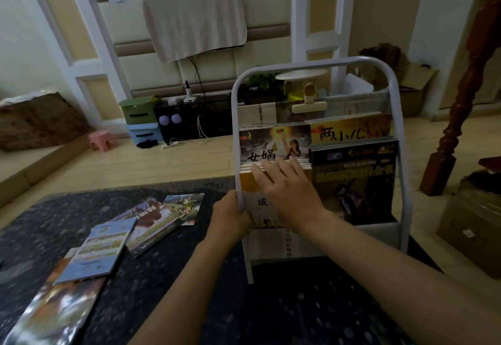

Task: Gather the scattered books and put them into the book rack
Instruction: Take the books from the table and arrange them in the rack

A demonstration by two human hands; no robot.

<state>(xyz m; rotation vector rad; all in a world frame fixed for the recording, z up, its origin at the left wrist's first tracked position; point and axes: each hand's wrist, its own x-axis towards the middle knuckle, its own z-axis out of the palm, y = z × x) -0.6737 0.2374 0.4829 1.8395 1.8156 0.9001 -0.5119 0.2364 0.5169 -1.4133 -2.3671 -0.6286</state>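
While the left hand (pixel 230 210) curls tight round the left upright of the white book rack (pixel 311 61), the right hand (pixel 287 190) lies flat against the rack's front tier. Its fingers are straight and slightly spread, holding nothing. The fingertips (pixel 260 172) rest on the top edges of a thin stack of books at the left of that tier, where a yellow-and-white book (pixel 254 203) faces outward. Just to the right in the same tier stands a dark book (pixel 357 190), upright and touching the rack's right upright. One tier further back, a picture book (pixel 271 141) stands on the left and an orange book (pixel 349 130) on the right, both upright.

The rack stands on a dark speckled table (pixel 298 304). To the left of the rack, four books lie flat and loosely overlapping on the table. A green-cover book (pixel 185 205) is nearest the rack, and a purple-brown book (pixel 154 222) lies partly under it. A pale blue book (pixel 101 250) lies further left, and a large orange book (pixel 57 306) is farthest from the rack, partly beneath the blue one.
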